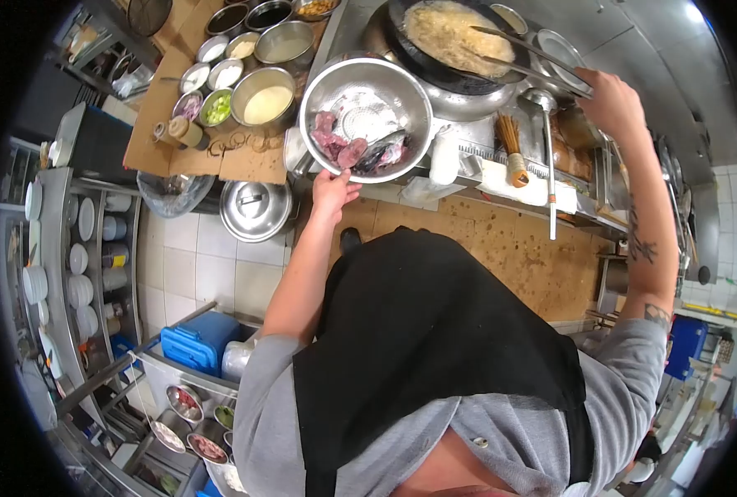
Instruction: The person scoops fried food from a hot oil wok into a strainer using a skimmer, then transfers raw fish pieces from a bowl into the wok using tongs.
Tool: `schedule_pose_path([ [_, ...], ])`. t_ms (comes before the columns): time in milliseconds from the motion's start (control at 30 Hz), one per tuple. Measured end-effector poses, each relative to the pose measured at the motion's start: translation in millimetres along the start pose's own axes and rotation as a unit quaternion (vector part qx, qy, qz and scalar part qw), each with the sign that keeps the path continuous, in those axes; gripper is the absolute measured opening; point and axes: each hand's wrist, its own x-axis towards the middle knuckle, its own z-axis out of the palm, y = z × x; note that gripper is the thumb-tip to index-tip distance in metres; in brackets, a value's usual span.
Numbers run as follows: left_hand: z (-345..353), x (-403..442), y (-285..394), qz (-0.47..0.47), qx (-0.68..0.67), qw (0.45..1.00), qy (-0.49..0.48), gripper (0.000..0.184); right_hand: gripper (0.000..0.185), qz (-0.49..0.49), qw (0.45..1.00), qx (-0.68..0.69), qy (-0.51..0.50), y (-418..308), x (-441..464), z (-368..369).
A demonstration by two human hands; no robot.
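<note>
At the near rim of a metal bowl [418, 124], my left hand [335, 195] has its fingers closed on the edge. Raw fish pieces [329, 142] and a dark-skinned fish head or chunk [381, 153] lie in the bowl's near part. My right hand [615, 103] grips long metal tongs [550, 65], whose arms are spread apart. Their far ends reach over a black wok [397, 37] of bubbling, foamy yellowish oil [455, 35]. Whatever lies under the foam is hidden.
A ladle [548, 149], a bamboo brush [511, 145] and a white bottle [445, 157] lie along the stove's front. To the left stand a pot of pale yellow liquid [265, 98], chopped greens [217, 108] and several seasoning bowls. A lidded pot [255, 209] sits below.
</note>
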Motion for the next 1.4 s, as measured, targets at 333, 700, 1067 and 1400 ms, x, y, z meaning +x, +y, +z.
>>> schedule_pose_path([
  [333, -0.5, 2.2, -0.6, -0.007, 0.005, 1.0, 0.006, 0.019, 0.056, -0.248, 0.962, -0.061, -0.101, -78.2, -38.0, -7.9],
  [700, -0.9, 4.3, -2.6, -0.005, -0.003, 1.0, 0.007, 0.019, 0.044, -0.273, 0.957, -0.021, -0.1, -98.8, -31.2, 12.7],
  [1067, -1.7, 3.5, 0.3, -0.013, 0.003, 1.0, -0.002, 0.021, 0.041, -0.102, 0.961, 0.245, -0.078, -23.5, -3.7, -6.6],
  [1400, -4.2, 7.1, -2.7, -0.013, -0.005, 1.0, -0.009, 0.022, 0.034, 0.023, 0.995, 0.082, -0.048, -15.0, 76.4, -6.1],
])
